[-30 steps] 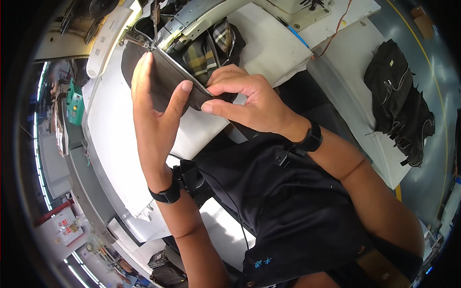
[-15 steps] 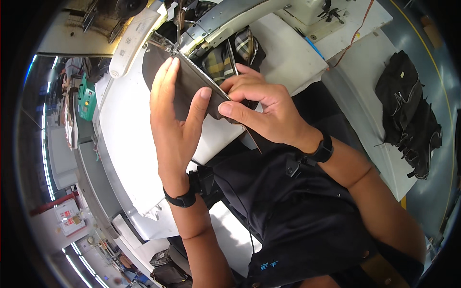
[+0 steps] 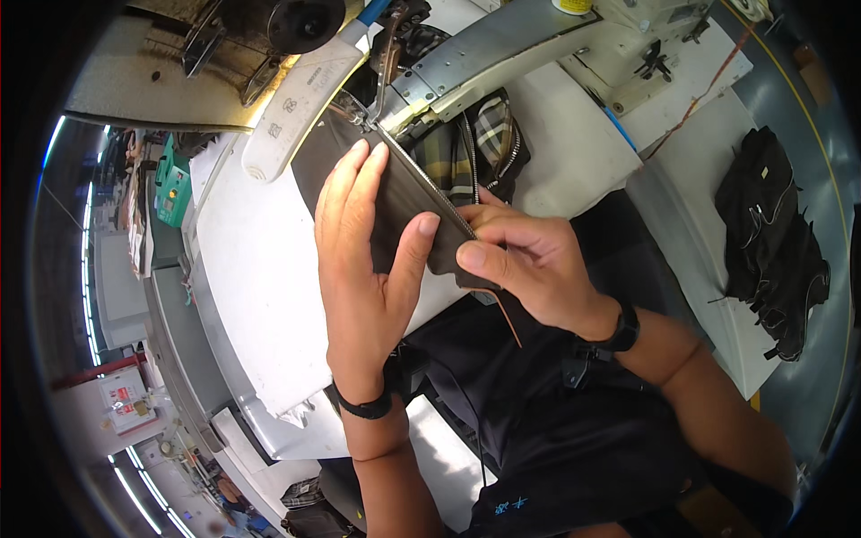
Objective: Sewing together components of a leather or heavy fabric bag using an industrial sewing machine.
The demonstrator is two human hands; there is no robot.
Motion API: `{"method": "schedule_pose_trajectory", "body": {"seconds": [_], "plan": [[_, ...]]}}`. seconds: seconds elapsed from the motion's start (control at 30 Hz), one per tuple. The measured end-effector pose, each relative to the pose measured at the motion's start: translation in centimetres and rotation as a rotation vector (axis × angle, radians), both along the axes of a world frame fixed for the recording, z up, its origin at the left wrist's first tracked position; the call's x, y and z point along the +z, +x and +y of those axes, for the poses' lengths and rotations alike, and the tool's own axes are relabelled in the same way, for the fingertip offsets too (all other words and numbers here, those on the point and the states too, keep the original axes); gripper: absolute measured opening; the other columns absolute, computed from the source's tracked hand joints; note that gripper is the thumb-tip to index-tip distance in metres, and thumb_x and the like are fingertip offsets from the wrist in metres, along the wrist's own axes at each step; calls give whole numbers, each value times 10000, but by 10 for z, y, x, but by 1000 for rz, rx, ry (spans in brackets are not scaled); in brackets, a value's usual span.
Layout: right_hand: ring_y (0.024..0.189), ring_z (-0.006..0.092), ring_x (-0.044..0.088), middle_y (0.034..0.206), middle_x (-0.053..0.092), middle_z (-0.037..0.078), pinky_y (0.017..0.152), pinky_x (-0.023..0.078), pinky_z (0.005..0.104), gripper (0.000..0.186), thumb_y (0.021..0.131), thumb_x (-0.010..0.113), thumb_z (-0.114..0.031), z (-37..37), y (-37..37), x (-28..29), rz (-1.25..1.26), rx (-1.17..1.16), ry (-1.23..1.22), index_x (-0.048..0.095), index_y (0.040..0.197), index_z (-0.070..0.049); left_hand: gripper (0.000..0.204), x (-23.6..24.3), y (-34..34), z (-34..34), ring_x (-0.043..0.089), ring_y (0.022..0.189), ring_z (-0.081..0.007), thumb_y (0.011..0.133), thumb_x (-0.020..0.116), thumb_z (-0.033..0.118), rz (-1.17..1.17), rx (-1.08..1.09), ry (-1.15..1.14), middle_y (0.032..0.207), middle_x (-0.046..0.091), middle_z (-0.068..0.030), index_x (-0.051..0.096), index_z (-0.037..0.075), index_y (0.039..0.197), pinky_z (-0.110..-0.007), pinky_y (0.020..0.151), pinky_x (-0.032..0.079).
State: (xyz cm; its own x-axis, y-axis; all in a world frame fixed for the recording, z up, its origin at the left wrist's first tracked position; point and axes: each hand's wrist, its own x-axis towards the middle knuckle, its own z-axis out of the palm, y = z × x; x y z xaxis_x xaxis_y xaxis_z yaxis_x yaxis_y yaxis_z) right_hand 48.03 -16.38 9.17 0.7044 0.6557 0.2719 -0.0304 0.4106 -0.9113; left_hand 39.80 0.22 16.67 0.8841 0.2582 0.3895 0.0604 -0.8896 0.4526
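Head view looks down on a white counter [image 3: 260, 296] with a sewing machine [image 3: 502, 45] at its far side, where a person guides a dark fabric panel [image 3: 404, 202] edged with a zipper tape [image 3: 430, 184] toward the needle area. That panel lies on the counter just in front of the machine's metal arm, its far corner under the presser foot [image 3: 381, 112] and its near end reaching back to the counter's front edge between the two hands. Left hand [image 3: 363, 269] lies flat and spread on the panel, palm down, its fingers [image 3: 345, 193] stretched out toward the machine and released rather than closed, the thumb pressing beside the zipper edge. Right hand [image 3: 529, 269] is clenched in a pinch on the near end of the panel, thumb on top and the other fingers curled beneath and around the edge, so it is grasping the fabric right where the zipper tape ends. The two thumbs sit just beside each other. Both wrists carry a black band. Behind the panel, under the machine arm, a piece of plaid cloth [image 3: 484, 143] lies bunched. Well apart on the right, a heap of black fabric pieces [image 3: 771, 233] rests on a separate white surface. A green box-like object [image 3: 170, 188] stands on the far left beyond the counter's edge. The person's dark clothing [image 3: 556, 430] fills the lower part of the view.
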Motion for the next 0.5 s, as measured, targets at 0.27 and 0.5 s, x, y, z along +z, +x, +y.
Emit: {"method": "schedule_pose_trajectory", "body": {"seconds": [0.27,0.5], "plan": [[1184,192,664,1012,755,87,1251,242,511,170,987,746,-155,1,1,-2,10,12,21,759,953,11,622,0,2,2,446,1446,-412,946,750,224,39,-15,-22,1537,503,-231,539,-13,1481,-475,1212,324],[1143,186,675,981,752,80,1234,274,466,165,987,744,-145,6,0,0,37,20,12,757,961,17,596,-5,1,-3,420,1469,-433,973,705,189,21,-4,-21,1558,480,-235,515,-9,1503,-492,1225,305]]}}
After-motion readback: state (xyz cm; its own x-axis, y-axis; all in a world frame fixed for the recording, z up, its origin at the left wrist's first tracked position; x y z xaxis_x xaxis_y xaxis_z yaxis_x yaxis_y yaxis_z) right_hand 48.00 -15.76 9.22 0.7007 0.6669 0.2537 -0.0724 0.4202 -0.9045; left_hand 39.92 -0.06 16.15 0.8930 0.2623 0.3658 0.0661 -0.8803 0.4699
